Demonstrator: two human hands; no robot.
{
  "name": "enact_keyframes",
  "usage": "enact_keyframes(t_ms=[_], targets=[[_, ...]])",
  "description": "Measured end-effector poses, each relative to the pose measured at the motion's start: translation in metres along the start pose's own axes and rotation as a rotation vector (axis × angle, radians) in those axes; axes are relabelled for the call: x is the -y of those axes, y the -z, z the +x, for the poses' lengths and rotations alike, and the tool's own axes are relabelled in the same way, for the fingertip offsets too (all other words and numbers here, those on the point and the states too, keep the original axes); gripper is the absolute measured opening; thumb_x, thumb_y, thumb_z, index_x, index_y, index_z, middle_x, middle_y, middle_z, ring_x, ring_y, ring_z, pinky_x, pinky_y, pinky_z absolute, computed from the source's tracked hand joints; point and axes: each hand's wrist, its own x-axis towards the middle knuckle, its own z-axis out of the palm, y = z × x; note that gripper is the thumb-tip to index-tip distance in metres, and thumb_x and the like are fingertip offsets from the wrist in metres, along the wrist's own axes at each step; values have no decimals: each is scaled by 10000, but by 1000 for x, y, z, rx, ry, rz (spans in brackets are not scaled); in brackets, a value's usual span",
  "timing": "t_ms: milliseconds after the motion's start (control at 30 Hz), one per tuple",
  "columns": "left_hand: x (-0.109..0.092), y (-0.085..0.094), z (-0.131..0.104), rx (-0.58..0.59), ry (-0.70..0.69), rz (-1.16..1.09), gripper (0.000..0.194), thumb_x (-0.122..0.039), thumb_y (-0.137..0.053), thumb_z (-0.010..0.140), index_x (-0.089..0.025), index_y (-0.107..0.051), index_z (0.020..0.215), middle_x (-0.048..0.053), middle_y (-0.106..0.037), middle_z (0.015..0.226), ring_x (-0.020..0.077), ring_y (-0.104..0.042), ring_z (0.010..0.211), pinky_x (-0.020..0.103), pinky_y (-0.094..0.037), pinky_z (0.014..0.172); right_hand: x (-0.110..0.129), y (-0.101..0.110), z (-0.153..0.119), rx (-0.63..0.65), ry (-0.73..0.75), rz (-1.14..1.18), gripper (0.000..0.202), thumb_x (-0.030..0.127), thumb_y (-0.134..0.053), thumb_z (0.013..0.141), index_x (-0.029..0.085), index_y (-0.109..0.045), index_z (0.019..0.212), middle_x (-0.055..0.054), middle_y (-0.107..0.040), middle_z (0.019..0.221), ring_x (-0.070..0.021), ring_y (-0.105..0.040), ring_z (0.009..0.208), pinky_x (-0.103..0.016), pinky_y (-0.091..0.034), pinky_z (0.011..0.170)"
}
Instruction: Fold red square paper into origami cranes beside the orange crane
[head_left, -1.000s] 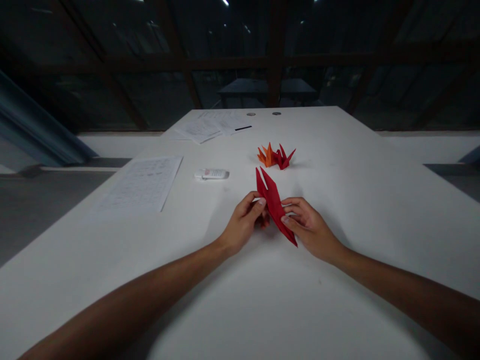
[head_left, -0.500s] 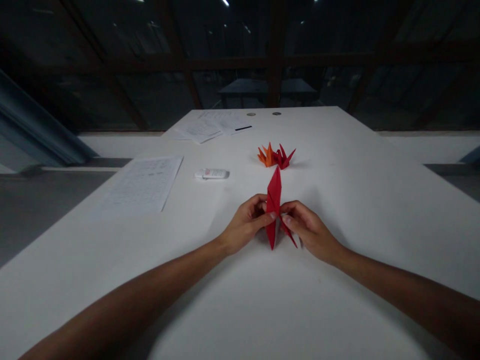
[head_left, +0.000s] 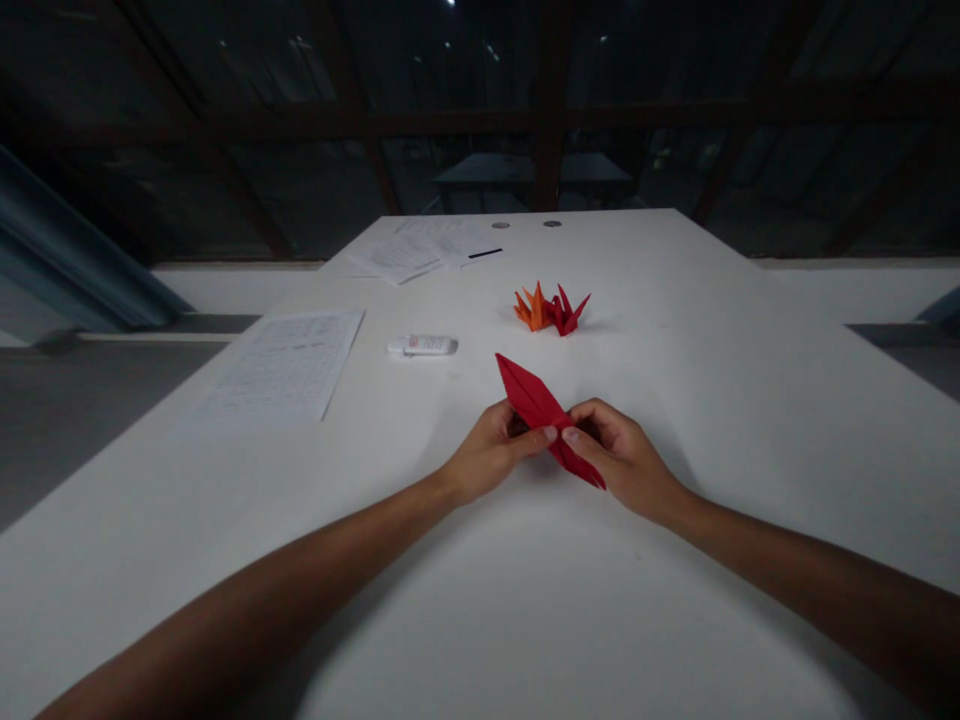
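A folded red origami paper (head_left: 531,394), long and pointed at both ends, is held above the white table (head_left: 480,610). It slants from upper left to lower right. My left hand (head_left: 495,452) pinches its middle from the left, thumb on top and fingers curled behind. From the right, my right hand (head_left: 624,455) grips it close to the other thumb, its fingertips partly hidden behind the paper. Beyond the hands stand an orange paper crane (head_left: 532,308) and a red paper crane (head_left: 568,312), side by side and touching or nearly so.
A white correction-tape-like item (head_left: 422,345) with printing lies left of the cranes. A written sheet (head_left: 292,365) is at the left, and more papers (head_left: 409,252) with a dark pen-like strip (head_left: 485,254) lie farther back. Two round discs (head_left: 553,224) sit near the far edge.
The red paper has turned from upright to slanting, its top end swinging left. Its two lower points, apart before, now lie together. Both hands stay closed on it.
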Motion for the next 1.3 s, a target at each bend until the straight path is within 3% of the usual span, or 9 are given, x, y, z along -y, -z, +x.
enact_keyframes(t_ms=[200, 333, 467, 633, 700, 800, 900, 1000, 1300], targets=[[8, 1, 2, -47, 23, -94, 308, -408, -743, 873, -147, -622, 984, 10, -618, 827, 112, -538, 691, 250, -436, 662, -3, 0, 1, -31, 26, 79, 189, 371, -692, 938, 240, -598, 1037, -10, -677, 932, -168, -661, 856, -310, -533, 778], [10, 1, 4, -32, 4, -143, 332, -407, -742, 878, -168, -594, 1053, 3, -603, 836, 107, -520, 685, 243, -421, 655, -1, -1, 0, -28, 26, 75, 285, 316, -666, 958, 277, -556, 1217, 24, -640, 866, -147, -626, 782, -283, -495, 712], [9, -1, 4, -56, 5, -117, 321, -452, -698, 905, -159, -593, 985, -10, -564, 787, 112, -503, 680, 247, -417, 657, 1, -1, -2, 23, 57, 22, 403, 313, -601, 996, 306, -517, 1390, 18, -617, 853, -156, -612, 783, -295, -488, 714], [5, -4, 2, -67, 47, -51, 366, -509, -660, 915, -149, -598, 889, -25, -512, 728, 110, -471, 664, 243, -399, 644, 3, -1, -6, -5, 93, -129, 530, 324, -579, 1002, 357, -438, 1512, -39, -621, 1104, -155, -610, 784, -310, -507, 694], [3, -5, 2, -34, 45, -16, 378, -523, -655, 912, -147, -612, 919, -25, -516, 738, 108, -460, 665, 239, -393, 637, 4, -1, -7, -3, 115, -206, 470, 330, -580, 1002, 341, -505, 1466, -47, -630, 1118, -154, -593, 766, -312, -502, 683], [1, -7, 1, 7, 46, 37, 411, -550, -628, 918, -142, -617, 962, -27, -513, 750, 102, -427, 648, 233, -376, 614, 6, -1, -7, 3, 125, -254, 288, 354, -570, 1011, 286, -622, 1286, -17, -637, 910, -158, -565, 716, -307, -487, 661], [2, -6, 1, 13, 38, 109, 410, -557, -588, 942, -147, -599, 918, -37, -475, 729, 103, -412, 654, 235, -367, 621, 6, -1, -6, 5, 66, -170, 170, 401, -545, 1023, 262, -608, 1099, 26, -561, 755, -155, -547, 667, -296, -485, 628], [3, -5, 2, 22, 25, 160, 397, -547, -552, 967, -157, -583, 895, -32, -489, 747, 112, -435, 686, 239, -383, 647, 4, 0, -5, 11, 22, -70, 188, 427, -542, 1021, 251, -549, 954, 37, -518, 747, -150, -537, 674, -294, -501, 640], [-1, -5, 1, -48, 9, 195, 361, -516, -611, 943, -172, -536, 864, -44, -525, 744, 103, -462, 662, 229, -389, 624, -1, 1, -2, 8, 22, 64, 170, 230, -694, 905, 236, -525, 912, 38, -534, 822, -131, -498, 713, -281, -408, 644]])
